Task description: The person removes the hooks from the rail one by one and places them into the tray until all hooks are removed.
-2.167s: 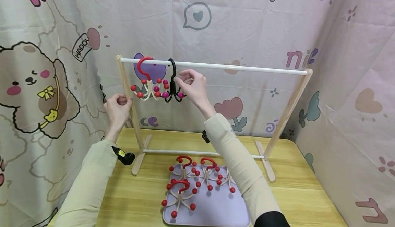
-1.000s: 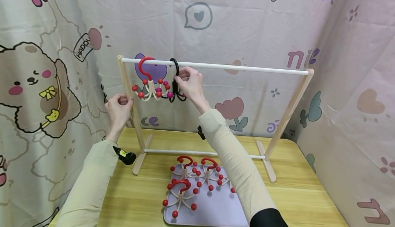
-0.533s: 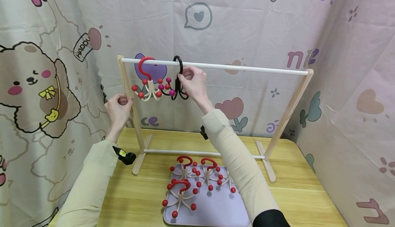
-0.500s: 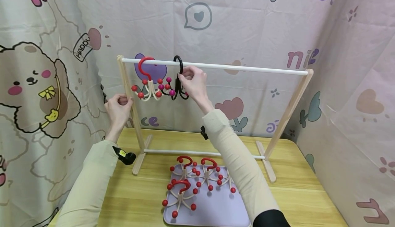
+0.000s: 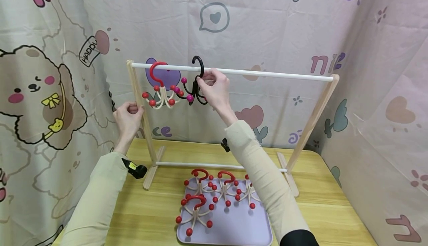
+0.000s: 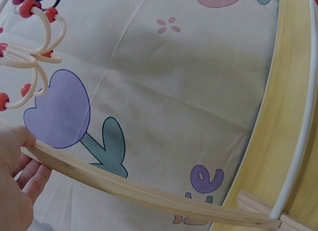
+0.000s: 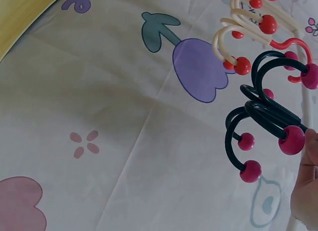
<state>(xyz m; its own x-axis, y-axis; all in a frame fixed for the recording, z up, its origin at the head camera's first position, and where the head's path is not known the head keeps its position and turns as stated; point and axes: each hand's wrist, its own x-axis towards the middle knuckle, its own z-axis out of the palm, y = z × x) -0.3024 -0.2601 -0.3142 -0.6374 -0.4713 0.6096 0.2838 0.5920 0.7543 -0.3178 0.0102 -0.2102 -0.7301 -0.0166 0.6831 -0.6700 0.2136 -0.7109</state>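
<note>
Wooden table [image 5: 157,216]: rack [image 5: 312,116], lilac tray [image 5: 230,231] on top.

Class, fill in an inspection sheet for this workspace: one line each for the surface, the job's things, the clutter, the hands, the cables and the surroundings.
Surface: yellow wooden table bearing a lilac tray.
Job's things: black hook hanger with magenta beads, its hook raised above the white rail; red hook hanger hangs on the rail to its left; wooden rack post.
Clutter: several red-beaded hangers lying on the tray.
Hands: left hand grips the post; right hand pinches the black hanger's stem.
Cables: nothing seen.
Surroundings: cartoon-printed fabric backdrop behind and on both sides.
</note>
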